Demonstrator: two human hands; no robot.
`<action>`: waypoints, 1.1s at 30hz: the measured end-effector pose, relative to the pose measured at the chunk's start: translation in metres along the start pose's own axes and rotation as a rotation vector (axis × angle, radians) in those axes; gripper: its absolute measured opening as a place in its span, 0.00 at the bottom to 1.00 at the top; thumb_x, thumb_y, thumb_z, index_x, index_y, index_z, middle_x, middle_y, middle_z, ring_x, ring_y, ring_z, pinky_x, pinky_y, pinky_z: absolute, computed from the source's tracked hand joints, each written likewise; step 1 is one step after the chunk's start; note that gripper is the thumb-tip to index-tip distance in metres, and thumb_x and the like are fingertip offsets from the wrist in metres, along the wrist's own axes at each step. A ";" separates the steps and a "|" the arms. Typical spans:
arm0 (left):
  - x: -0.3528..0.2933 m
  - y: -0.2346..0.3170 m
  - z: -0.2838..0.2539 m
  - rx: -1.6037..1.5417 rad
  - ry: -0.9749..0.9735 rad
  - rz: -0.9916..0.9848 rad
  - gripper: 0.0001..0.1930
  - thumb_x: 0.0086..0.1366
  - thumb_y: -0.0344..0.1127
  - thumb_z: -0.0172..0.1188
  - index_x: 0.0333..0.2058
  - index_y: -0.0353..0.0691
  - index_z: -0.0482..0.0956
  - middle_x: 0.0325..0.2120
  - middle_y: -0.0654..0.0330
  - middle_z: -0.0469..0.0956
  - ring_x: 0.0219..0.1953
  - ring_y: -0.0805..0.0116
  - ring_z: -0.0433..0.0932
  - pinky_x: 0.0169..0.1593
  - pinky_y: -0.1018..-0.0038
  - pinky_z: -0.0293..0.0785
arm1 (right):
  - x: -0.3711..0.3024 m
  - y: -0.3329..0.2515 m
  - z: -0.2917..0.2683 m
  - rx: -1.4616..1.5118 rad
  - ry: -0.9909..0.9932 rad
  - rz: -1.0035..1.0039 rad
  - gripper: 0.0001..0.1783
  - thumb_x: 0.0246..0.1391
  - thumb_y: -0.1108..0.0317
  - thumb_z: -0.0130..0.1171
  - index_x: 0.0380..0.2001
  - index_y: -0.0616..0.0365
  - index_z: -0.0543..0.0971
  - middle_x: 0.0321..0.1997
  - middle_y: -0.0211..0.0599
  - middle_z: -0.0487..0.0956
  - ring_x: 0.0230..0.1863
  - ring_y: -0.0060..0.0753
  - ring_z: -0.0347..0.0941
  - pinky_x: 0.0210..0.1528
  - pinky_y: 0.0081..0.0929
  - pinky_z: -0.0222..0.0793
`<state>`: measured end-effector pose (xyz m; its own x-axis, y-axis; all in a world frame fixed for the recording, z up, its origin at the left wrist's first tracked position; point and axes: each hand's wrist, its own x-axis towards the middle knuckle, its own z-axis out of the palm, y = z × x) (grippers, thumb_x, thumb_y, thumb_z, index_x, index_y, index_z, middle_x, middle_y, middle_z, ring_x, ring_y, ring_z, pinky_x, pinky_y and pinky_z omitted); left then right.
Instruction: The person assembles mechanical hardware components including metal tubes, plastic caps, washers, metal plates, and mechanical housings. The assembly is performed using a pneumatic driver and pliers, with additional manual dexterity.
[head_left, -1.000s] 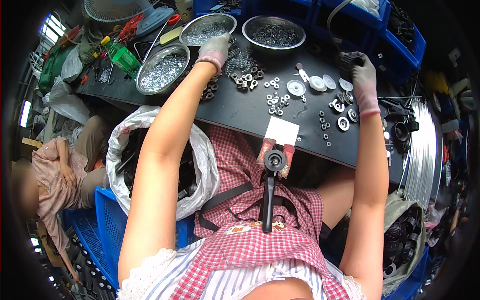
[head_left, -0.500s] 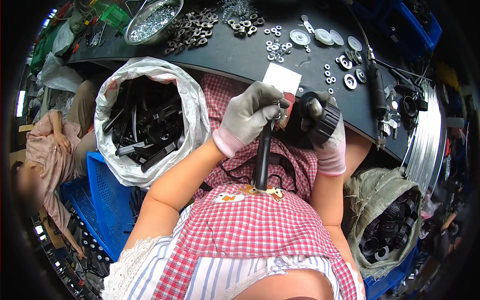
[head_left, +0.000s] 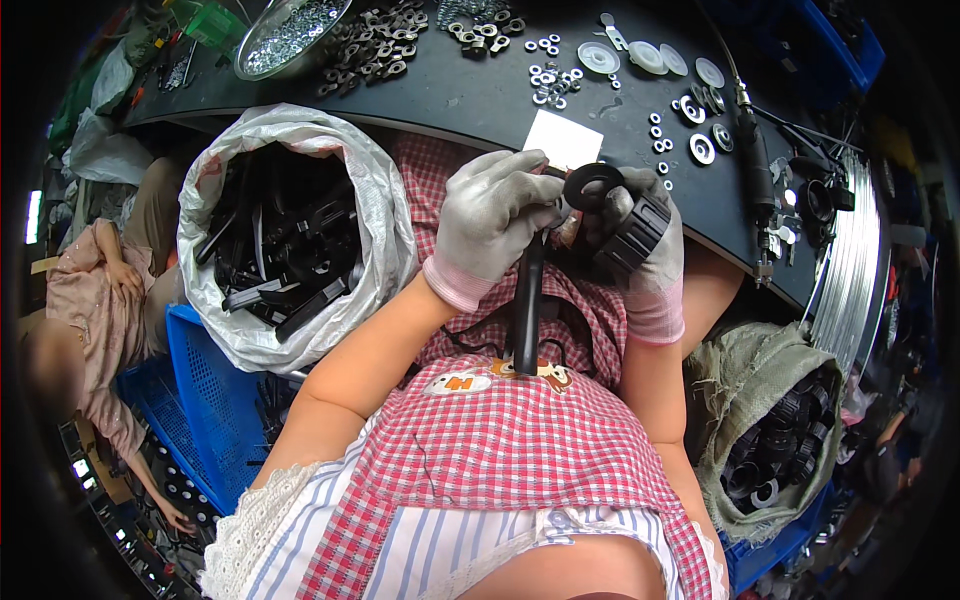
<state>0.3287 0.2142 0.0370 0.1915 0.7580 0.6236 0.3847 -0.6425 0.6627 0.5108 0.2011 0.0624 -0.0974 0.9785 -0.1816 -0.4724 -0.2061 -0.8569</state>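
Right now your left hand (head_left: 495,225) is closed around the top of a black bar (head_left: 527,310), which stands nearly upright in front of your checked apron (head_left: 500,440), its lower end down by the apron's bib. Your right hand (head_left: 640,240) is closed too, gripping a ribbed black knob (head_left: 632,232) just beside the bar's upper end. A flat black ring (head_left: 592,185) sits at the top of the bar, between your two hands and touching both gloves. Both hands wear pale grey gloves with pink cuffs, and they meet just below the near edge of the dark desk (head_left: 480,95).

Behind your hands a small white card (head_left: 563,140) lies at the desk's edge. Farther back are loose silver nuts (head_left: 550,85), a heap of dark metal parts (head_left: 365,45), several flat washers (head_left: 690,110) and a metal bowl (head_left: 290,35) of small silver pieces. A slim power tool (head_left: 752,170) with a cable lies along the desk on your right.

On your left a white sack (head_left: 375,190) stands open, full of long black parts, resting against a blue crate (head_left: 205,400). On your right a greenish woven sack (head_left: 770,360) holds round black pieces. Another person in pink (head_left: 90,300) sits at the far left.
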 end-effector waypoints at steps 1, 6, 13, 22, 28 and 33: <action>0.001 0.000 -0.001 0.014 0.017 0.011 0.15 0.44 0.23 0.69 0.34 0.39 0.80 0.38 0.51 0.81 0.40 0.54 0.80 0.46 0.66 0.73 | 0.001 -0.001 0.001 -0.001 0.002 0.004 0.14 0.53 0.69 0.63 0.41 0.63 0.74 0.35 0.38 0.80 0.32 0.25 0.78 0.34 0.20 0.76; 0.001 -0.004 -0.004 0.253 -0.053 0.061 0.16 0.44 0.40 0.72 0.31 0.41 0.80 0.41 0.49 0.79 0.45 0.51 0.78 0.48 0.61 0.73 | 0.015 -0.006 0.000 -0.507 -0.085 -0.667 0.13 0.43 0.73 0.69 0.35 0.59 0.80 0.37 0.33 0.80 0.35 0.27 0.77 0.39 0.24 0.73; -0.013 -0.015 -0.005 0.086 0.046 -0.107 0.45 0.46 0.76 0.55 0.49 0.40 0.75 0.53 0.46 0.71 0.60 0.43 0.65 0.59 0.53 0.62 | 0.015 -0.009 0.001 -1.334 -0.458 -0.751 0.10 0.38 0.72 0.67 0.29 0.51 0.82 0.36 0.33 0.79 0.33 0.35 0.78 0.33 0.29 0.75; -0.007 -0.017 -0.007 0.323 -0.319 -0.136 0.34 0.45 0.53 0.69 0.50 0.43 0.74 0.57 0.55 0.68 0.64 0.48 0.58 0.63 0.54 0.57 | 0.034 -0.017 0.017 -0.926 -0.196 -0.219 0.10 0.52 0.72 0.57 0.39 0.57 0.80 0.39 0.46 0.78 0.38 0.51 0.77 0.42 0.36 0.73; -0.008 -0.014 -0.014 0.028 -0.162 -0.218 0.60 0.28 0.72 0.69 0.58 0.36 0.65 0.58 0.45 0.64 0.63 0.47 0.60 0.64 0.58 0.56 | 0.029 -0.022 0.044 -1.571 -0.151 -0.256 0.10 0.51 0.65 0.58 0.36 0.54 0.81 0.39 0.48 0.76 0.38 0.50 0.78 0.43 0.40 0.75; 0.005 -0.006 -0.010 0.022 -0.226 -0.183 0.39 0.36 0.52 0.70 0.48 0.40 0.73 0.45 0.53 0.75 0.52 0.51 0.71 0.58 0.57 0.62 | 0.032 -0.025 0.030 -1.520 -0.202 -0.140 0.14 0.52 0.65 0.58 0.38 0.63 0.79 0.38 0.50 0.76 0.39 0.51 0.76 0.44 0.39 0.72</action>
<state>0.3179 0.2208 0.0404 0.3131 0.8683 0.3847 0.4501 -0.4923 0.7450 0.4931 0.2381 0.0930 -0.3025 0.9477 -0.1019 0.8106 0.1996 -0.5505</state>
